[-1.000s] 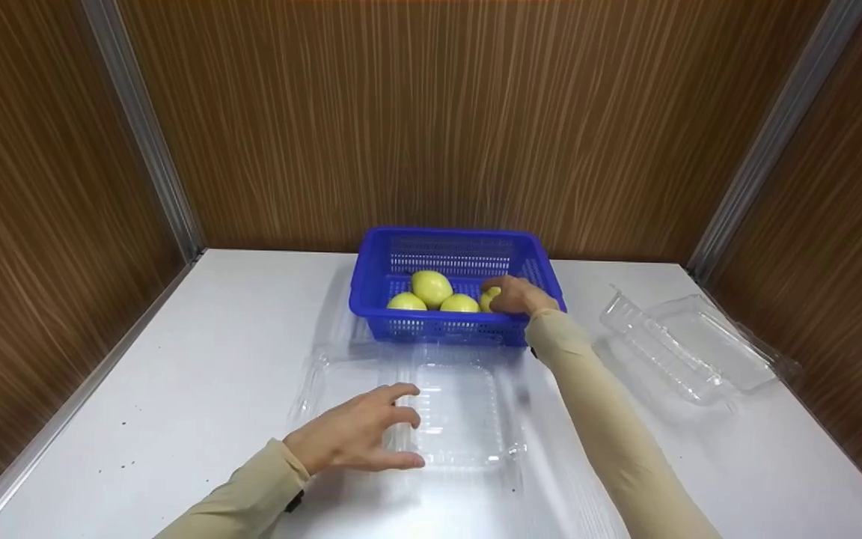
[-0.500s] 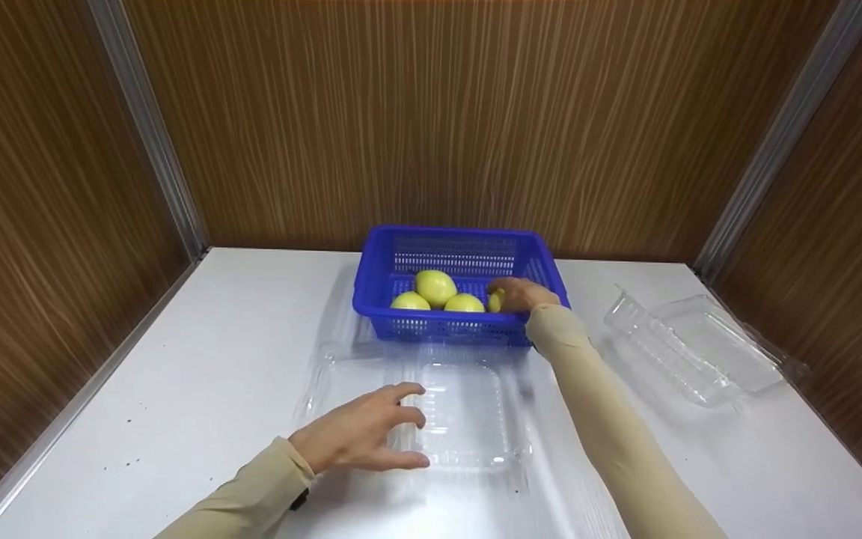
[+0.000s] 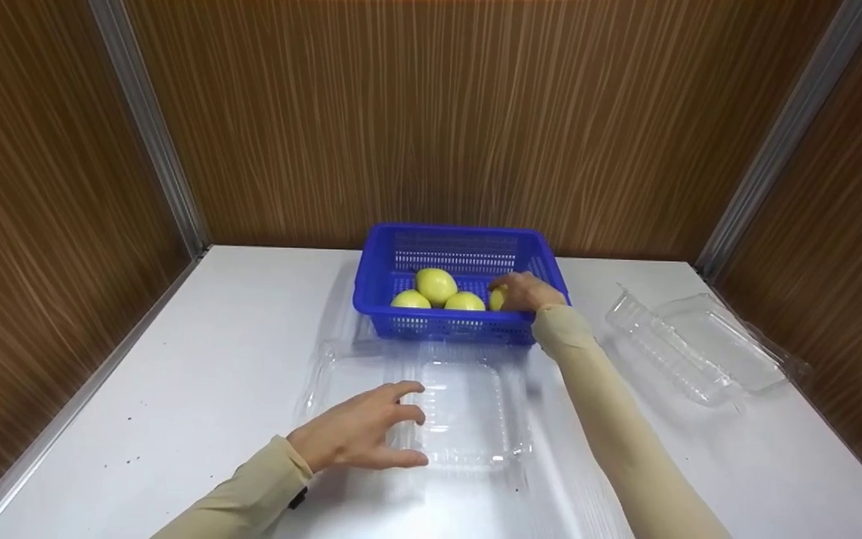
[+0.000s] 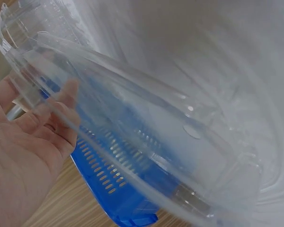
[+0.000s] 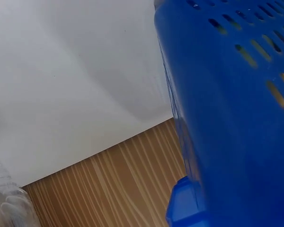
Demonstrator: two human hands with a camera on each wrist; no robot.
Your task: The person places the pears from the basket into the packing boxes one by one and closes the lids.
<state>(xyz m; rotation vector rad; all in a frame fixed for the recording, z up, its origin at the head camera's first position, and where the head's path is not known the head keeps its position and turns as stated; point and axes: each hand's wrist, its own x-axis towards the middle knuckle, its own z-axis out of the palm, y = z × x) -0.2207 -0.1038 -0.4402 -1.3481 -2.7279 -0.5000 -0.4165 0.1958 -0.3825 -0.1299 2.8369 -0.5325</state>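
1. Wood-grain panels (image 3: 431, 112) wall in the scene at left, far side and right, with a metal strip (image 3: 143, 120) running down the far left corner and another metal strip (image 3: 783, 127) down the far right one.
2. White surface (image 3: 199, 359) fills the floor of this space; a few dark specks (image 3: 133, 459) dot its left part.
3. Near the far edge stands a blue plastic basket (image 3: 446, 316) with slotted walls.
4. Three loose fruits (image 3: 436, 287) sit together inside it, left and middle, round and yellow.
5. At the basket's right end, the right hand (image 3: 528, 292) reaches over the near rim, its fingers curved round a yellow fruit (image 3: 497, 299); the thumb is hidden.
6. On the near side of the basket, an open clear container (image 3: 468, 415) lies with its two halves side by side.
7. Above its middle, the left hand (image 3: 362, 430) has fingers and thumb spread apart; whether they touch the plastic I cannot tell.
8. Farther right lies a second clear container (image 3: 715, 344), also unfolded.
9. Beige sleeves (image 3: 610, 419) cover both forearms.
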